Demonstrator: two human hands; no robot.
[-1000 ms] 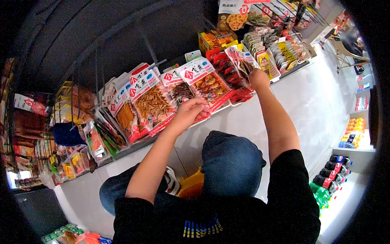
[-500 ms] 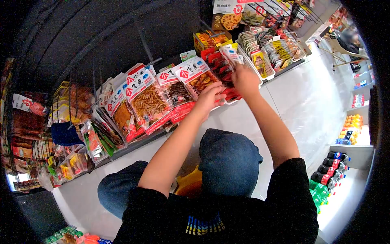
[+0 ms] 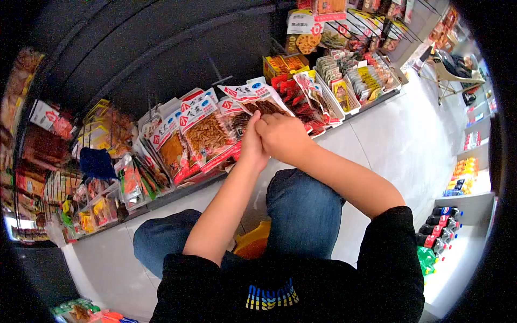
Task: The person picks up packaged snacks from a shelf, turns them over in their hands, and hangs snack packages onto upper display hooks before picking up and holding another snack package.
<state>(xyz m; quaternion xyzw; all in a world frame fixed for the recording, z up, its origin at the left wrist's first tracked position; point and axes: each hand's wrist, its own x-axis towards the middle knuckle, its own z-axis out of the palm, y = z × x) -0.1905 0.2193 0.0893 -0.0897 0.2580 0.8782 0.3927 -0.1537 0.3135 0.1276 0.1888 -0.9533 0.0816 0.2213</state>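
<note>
My left hand (image 3: 254, 144) and my right hand (image 3: 286, 138) meet at the lower part of a flat snack bag (image 3: 258, 92) with a white and red header. Both are closed on the bag, their fingers partly hiding each other and its lower edge. Left of it stand similar snack bags, one with brown strips (image 3: 204, 134) and another with orange-brown contents (image 3: 171, 148). To the right, a white and red packet (image 3: 311, 89) leans on a row of red packets (image 3: 286, 87).
White baskets (image 3: 350, 103) of small packets line the low shelf at the right. A yellow box (image 3: 283, 65) sits behind. A blue cloth-like item (image 3: 97, 163) hangs at the left. Bottles (image 3: 437, 231) stand on the far-right shelf. Metal hooks jut from the dark back panel.
My right hand has let go of the white and red packet, which now leans among the red ones, and moved left to my left hand. The snack bag between them has tilted.
</note>
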